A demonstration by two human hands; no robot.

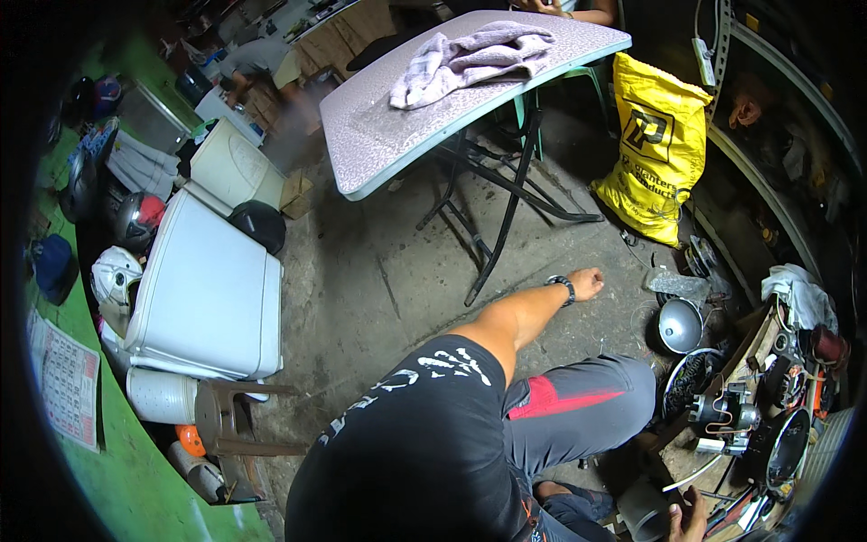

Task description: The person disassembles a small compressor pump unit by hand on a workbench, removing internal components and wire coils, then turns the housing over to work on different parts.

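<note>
My left hand (588, 284), with a dark watch (564, 287) on its wrist, is stretched out over the concrete floor beyond my knee. Its fingers are curled in, and what they hold, if anything, is hidden. At the lower right edge my right hand (690, 517) shows only in part, its fingers apart and nothing seen in them. It is beside a grey cylindrical container (643, 510) and a cluster of hand tools (745, 510). Above it, a small motor-like metal part (727, 411) lies on a wooden bench (682, 456) among other parts.
A folding table (388, 149) bearing a crumpled towel (474, 59) stands ahead. To its right are a yellow sack (655, 149) and metal shelving (768, 172). A silver bowl (680, 325) sits by the bench. White appliances (212, 289), helmets (116, 275) and a brown stool (226, 415) line the left.
</note>
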